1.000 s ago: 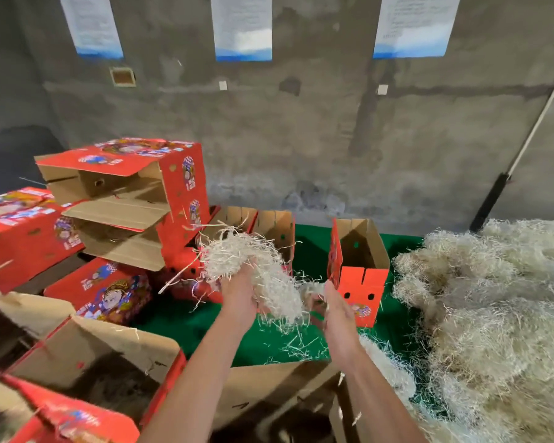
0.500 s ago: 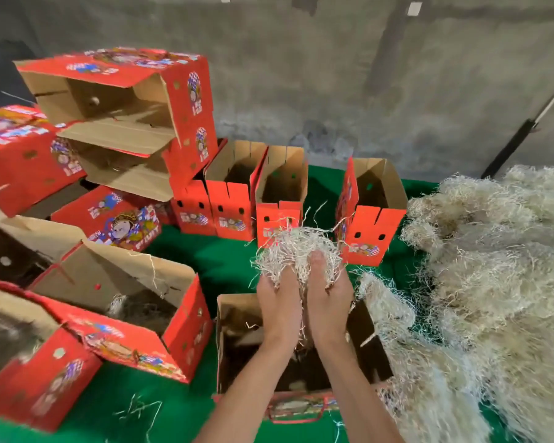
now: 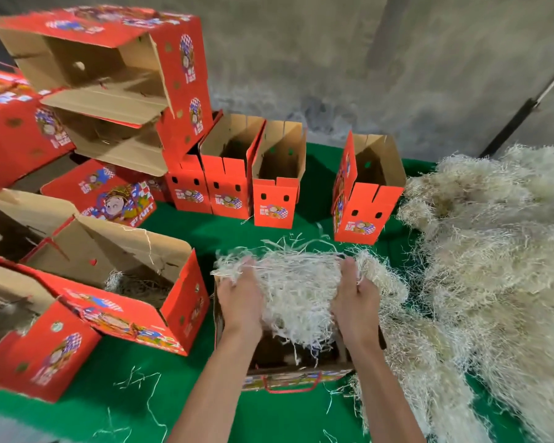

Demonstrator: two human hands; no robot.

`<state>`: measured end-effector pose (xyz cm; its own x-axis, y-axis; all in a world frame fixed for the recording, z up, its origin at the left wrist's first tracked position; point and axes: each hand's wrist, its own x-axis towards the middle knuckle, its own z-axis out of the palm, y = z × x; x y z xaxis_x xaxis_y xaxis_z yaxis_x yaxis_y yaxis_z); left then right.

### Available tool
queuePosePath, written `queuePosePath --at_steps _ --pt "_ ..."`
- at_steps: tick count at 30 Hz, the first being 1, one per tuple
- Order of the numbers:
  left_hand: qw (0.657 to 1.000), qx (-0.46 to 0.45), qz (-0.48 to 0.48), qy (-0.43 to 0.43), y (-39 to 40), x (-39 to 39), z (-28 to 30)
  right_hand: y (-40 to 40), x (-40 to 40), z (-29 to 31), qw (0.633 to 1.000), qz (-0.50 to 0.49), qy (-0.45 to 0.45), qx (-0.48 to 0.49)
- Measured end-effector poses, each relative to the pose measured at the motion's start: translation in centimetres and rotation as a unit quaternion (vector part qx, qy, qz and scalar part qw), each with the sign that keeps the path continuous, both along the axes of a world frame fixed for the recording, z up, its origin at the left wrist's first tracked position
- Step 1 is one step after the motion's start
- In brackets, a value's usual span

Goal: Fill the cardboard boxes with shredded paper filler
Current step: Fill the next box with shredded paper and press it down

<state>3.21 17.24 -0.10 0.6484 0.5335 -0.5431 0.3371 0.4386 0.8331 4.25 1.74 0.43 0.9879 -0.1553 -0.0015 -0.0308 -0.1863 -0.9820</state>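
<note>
Filler spread over the near box

Shredded paper (image 3: 296, 289) hangs between my hands, stretched side to side so its long axis runs left to right across the mouth of the open box (image 3: 288, 367) directly below. My left hand (image 3: 240, 302) pinches the left end of the wad, fingers curled into the strands; my right hand (image 3: 355, 302) grips the right end the same way. Both sit about equally close to the box, one over each side wall, so the coming move is, I judge, straight down.

The big loose heap of filler (image 3: 493, 266) lies to my right on the green desk (image 3: 231, 410), touching the box's right side.

Counting boxes: four narrow upright ones (image 3: 274, 199) stand open beyond my hands, and to my left lie roughly six larger ones (image 3: 125, 282), some stacked, the nearest showing a little filler inside.
</note>
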Motion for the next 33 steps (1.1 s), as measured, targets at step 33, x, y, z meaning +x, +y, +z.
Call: queuePosePath --at_steps 33 --pt "0.967 -0.113 -0.192 -0.124 3.1 -2.1 1.5 -1.0 -1.5 2.7 0.949 0.072 0.148 0.269"
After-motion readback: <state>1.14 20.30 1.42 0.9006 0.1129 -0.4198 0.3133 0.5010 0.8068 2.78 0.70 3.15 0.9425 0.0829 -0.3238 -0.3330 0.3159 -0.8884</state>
